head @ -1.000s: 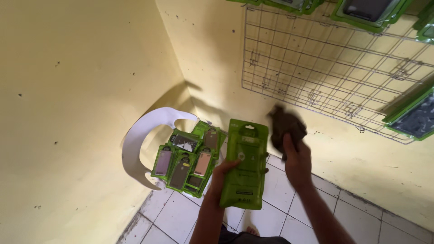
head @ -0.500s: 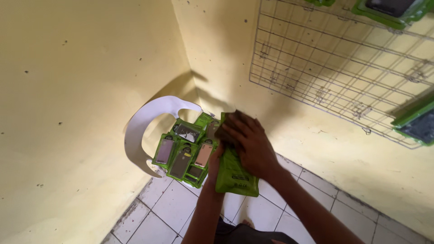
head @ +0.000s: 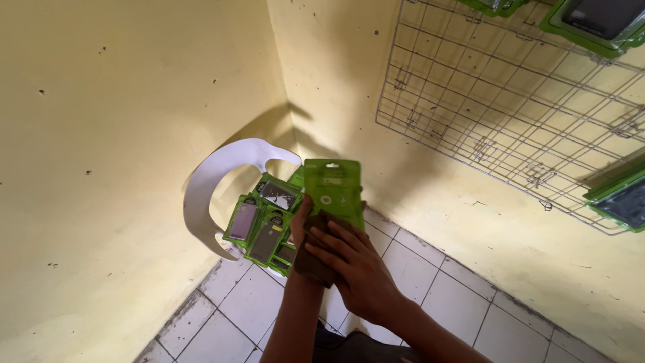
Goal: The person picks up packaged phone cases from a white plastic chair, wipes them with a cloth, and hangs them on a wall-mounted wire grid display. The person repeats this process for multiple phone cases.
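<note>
green package (head: 332, 191), brown cloth (head: 312, 259), white chair (head: 208, 185)

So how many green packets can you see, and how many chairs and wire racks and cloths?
Green packets in the hand: 1
Green packets on the white chair: about 4, overlapping
Green packets on the wire rack: 3 partly in view
White chair: 1
Wire rack: 1
Dark cloth: 1
Total: about 11
</note>
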